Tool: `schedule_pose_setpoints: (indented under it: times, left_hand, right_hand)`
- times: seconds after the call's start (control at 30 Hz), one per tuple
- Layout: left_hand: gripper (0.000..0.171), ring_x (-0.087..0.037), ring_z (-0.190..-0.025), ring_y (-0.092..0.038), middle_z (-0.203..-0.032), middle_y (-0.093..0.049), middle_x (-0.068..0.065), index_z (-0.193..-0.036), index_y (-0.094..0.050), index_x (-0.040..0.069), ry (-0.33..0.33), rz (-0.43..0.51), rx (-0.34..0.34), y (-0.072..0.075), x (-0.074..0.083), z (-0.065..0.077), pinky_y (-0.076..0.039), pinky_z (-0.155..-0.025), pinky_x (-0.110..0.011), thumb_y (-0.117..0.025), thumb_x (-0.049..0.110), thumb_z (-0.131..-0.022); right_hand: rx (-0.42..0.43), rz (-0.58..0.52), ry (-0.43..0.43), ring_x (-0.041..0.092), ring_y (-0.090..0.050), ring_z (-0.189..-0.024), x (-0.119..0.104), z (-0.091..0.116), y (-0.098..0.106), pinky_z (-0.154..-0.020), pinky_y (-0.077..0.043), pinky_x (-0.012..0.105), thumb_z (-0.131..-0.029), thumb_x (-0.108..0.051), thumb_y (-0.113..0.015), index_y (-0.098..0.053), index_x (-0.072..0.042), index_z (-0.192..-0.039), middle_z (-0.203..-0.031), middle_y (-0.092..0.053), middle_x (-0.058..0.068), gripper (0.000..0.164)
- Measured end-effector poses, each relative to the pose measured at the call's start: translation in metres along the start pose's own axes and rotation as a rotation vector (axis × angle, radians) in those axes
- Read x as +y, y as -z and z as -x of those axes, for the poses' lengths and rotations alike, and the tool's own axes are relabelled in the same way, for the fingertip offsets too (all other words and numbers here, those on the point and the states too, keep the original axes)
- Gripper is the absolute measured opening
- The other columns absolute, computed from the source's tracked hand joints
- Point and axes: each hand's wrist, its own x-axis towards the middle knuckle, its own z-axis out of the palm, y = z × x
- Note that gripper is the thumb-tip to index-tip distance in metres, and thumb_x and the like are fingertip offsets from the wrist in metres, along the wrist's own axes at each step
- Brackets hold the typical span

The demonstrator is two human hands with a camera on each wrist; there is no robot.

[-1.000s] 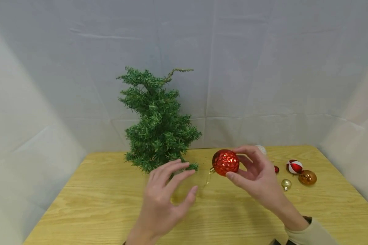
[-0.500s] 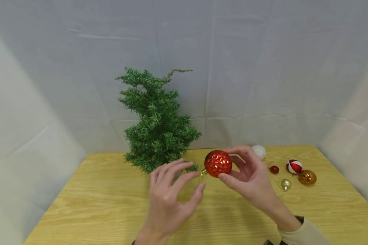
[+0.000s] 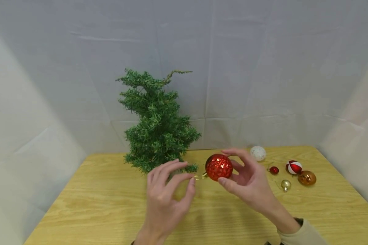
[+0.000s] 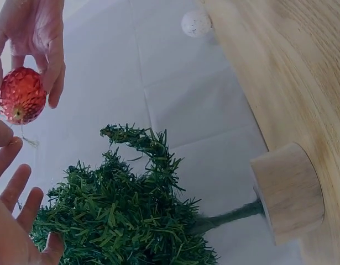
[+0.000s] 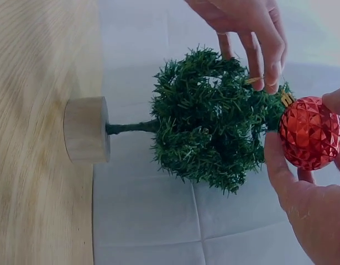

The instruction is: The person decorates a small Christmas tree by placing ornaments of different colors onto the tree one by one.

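My right hand (image 3: 253, 183) holds a shiny red faceted bauble (image 3: 219, 167) between thumb and fingers, above the table. The bauble's gold cap (image 3: 204, 175) points left, toward my left hand (image 3: 167, 197). There, thumb and index finger pinch the gold hanging string (image 4: 29, 141), while the other fingers stay spread. Just behind the left hand stands a small green artificial Christmas tree (image 3: 159, 136). Its round wooden base (image 5: 85, 130) shows in both wrist views but is hidden behind the left hand in the head view.
On the right of the wooden table (image 3: 92, 207) lie a white speckled bauble (image 3: 258, 153), a small red one (image 3: 274, 170), a red-and-white one (image 3: 294, 167), an amber one (image 3: 307, 178) and a small gold one (image 3: 286, 185). White cloth (image 3: 263, 68) hangs behind.
The right hand has carried the red bauble slightly left toward the left hand. The left thumb and index finger, apart before, have come together on the gold string.
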Motion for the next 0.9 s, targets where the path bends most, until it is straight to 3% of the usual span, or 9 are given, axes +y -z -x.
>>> schedule_pose_setpoints:
  times: [0.13,0.3,0.47,0.63,0.77,0.9]
  left_hand:
    - [0.003,-0.03,-0.106,-0.068,-0.108,-0.076,-0.009,-0.084,-0.074,0.011,0.013,0.016,0.013,0.0,-0.001,0.001,-0.044,-0.101,-0.042,-0.075,0.011,-0.082]
    - [0.004,-0.029,-0.106,-0.068,-0.107,-0.076,-0.009,-0.084,-0.073,0.01,0.01,0.021,0.011,0.001,-0.002,0.001,-0.044,-0.1,-0.042,-0.075,0.012,-0.081]
    - [0.005,-0.03,-0.104,-0.068,-0.105,-0.076,-0.009,-0.083,-0.072,0.008,-0.002,0.023,0.022,0.001,-0.002,0.001,-0.044,-0.1,-0.041,-0.075,0.013,-0.081]
    - [0.006,-0.03,-0.101,-0.068,-0.103,-0.076,-0.009,-0.082,-0.073,0.009,-0.044,0.0,0.05,0.0,-0.002,0.0,-0.045,-0.096,-0.043,-0.07,0.014,-0.086]
    - [0.015,-0.029,-0.099,-0.069,-0.101,-0.076,-0.009,-0.082,-0.073,0.01,-0.107,-0.056,0.068,-0.001,-0.003,-0.001,-0.047,-0.092,-0.045,-0.065,0.019,-0.093]
    - [0.02,-0.028,-0.097,-0.07,-0.099,-0.076,-0.008,-0.083,-0.073,0.011,-0.149,-0.1,0.076,-0.002,-0.004,-0.001,-0.047,-0.09,-0.046,-0.062,0.021,-0.096]
  right_hand:
    - [-0.014,0.055,-0.034,0.021,-0.066,-0.121,-0.001,0.0,-0.001,-0.085,-0.062,0.038,-0.077,0.024,-0.065,-0.056,0.0,-0.13,-0.132,-0.053,0.009,0.059]
    - [-0.053,0.118,-0.052,0.02,-0.063,-0.123,0.002,0.0,0.0,-0.087,-0.062,0.039,-0.072,0.026,-0.064,-0.047,0.006,-0.118,-0.134,-0.051,0.011,0.053]
    - [-0.11,0.171,0.037,0.017,-0.062,-0.123,0.007,0.002,0.001,-0.09,-0.061,0.036,-0.073,0.026,-0.061,-0.048,0.011,-0.121,-0.133,-0.055,0.006,0.052]
    - [-0.126,0.213,0.076,0.016,-0.06,-0.117,0.008,0.001,-0.001,-0.089,-0.062,0.035,-0.073,0.024,-0.058,-0.061,0.006,-0.12,-0.131,-0.052,0.006,0.05]
    - [-0.119,0.272,0.094,0.014,-0.063,-0.108,0.008,0.0,-0.003,-0.078,-0.064,0.032,-0.074,0.023,-0.062,-0.061,0.001,-0.11,-0.127,-0.052,0.014,0.043]
    - [-0.092,0.426,0.155,0.011,-0.064,-0.094,0.011,-0.003,-0.007,-0.065,-0.062,0.026,-0.078,0.015,-0.072,-0.06,-0.005,-0.098,-0.115,-0.059,0.014,0.031]
